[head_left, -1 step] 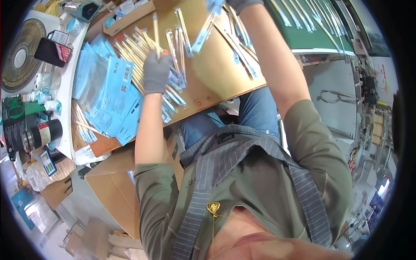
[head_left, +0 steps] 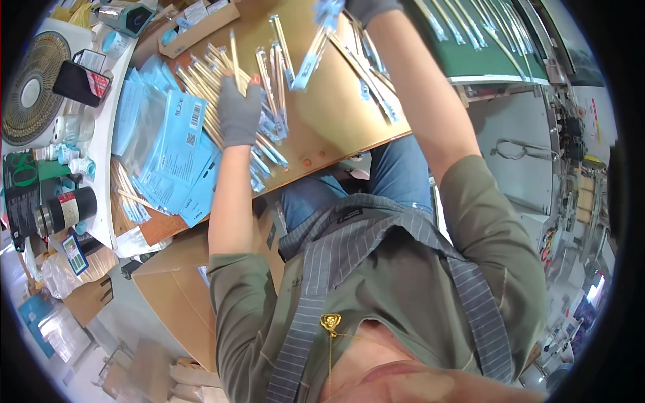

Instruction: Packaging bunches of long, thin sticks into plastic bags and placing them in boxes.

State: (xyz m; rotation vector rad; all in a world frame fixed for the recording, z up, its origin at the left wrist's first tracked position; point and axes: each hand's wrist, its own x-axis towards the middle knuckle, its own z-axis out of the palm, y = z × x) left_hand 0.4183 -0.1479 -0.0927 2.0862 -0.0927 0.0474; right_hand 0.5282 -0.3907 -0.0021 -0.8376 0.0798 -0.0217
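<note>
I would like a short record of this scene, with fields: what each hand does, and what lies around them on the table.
left hand: gloved, resting on a heap of thin sticks, one stick upright between its fingers
right hand: gloved, at the top edge, holding a sleeved stick above the table
table: brown board
left of sticks: blue pouches
far left: fan, dark flask
under table: cardboard box

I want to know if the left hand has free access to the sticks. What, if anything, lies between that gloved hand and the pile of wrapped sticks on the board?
Nothing visible. The left hand already rests on the pile of wrapped sticks on the brown board, fingers on them.
</note>
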